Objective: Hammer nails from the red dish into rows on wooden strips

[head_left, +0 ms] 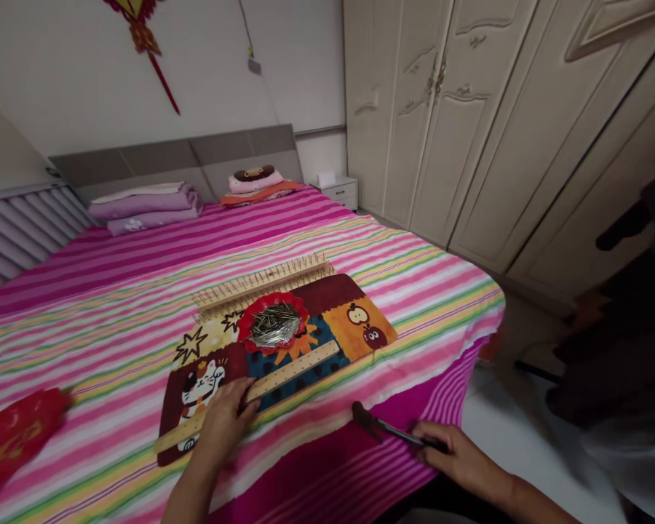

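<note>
My right hand (pixel 452 453) is closed round the handle of a hammer (pixel 368 420), its head over the front edge of the bed. My left hand (pixel 228 415) grips a long wooden strip (pixel 292 370) dotted with small holes, hiding part of its middle. Under the strip lies a colourful patterned mat (pixel 354 320) with a cat and apples on it. A red scalloped dish (pixel 245 325) full of loose metal nails (pixel 276 324) stands on the mat behind the strip. Behind the dish are wooden strips (pixel 267 279) bristling with rows of nails.
A red plastic dish or bag (pixel 22 433) lies at the left on the striped bedspread (pixel 98 349). Folded bedding (pixel 147 207) and a pillow pile (pixel 259 185) rest by the headboard (pixel 158 167). A wardrobe (pixel 442 124) and a small nightstand (pixel 341 193) stand beyond the bed.
</note>
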Available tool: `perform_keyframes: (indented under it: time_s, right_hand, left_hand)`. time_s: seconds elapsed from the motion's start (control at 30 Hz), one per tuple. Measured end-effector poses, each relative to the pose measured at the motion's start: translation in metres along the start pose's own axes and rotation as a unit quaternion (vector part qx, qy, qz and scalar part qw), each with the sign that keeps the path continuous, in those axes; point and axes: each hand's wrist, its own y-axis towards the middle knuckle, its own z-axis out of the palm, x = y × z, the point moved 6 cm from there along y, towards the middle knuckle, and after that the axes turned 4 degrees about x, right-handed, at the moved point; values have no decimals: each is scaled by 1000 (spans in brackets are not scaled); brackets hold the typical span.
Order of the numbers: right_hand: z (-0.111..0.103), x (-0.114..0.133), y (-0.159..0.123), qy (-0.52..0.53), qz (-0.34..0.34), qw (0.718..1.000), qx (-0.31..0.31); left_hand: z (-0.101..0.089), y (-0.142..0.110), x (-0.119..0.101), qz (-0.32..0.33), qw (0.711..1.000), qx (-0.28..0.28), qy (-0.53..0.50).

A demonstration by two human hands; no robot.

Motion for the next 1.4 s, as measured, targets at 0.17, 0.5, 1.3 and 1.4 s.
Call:
perform_keyframes:
  time_s: [0.17,0.5,1.3,1.4]
  right_hand:
    - [-9,0,11,53,21,998,-20]
    - [-18,-12,15,120,79,989,-22]
    - [-31,-26,16,173,124,977,1]
    - [-29,-26,16,180,126,976,-9]
  left_hand:
    - [-27,30,-26,-52,996,-78,-15]
    - [28,123,-60,-131,986,77,70]
    - [16,96,-53,-284,854,-26,-435]
    - [16,89,-67,-285,809,-15,-513]
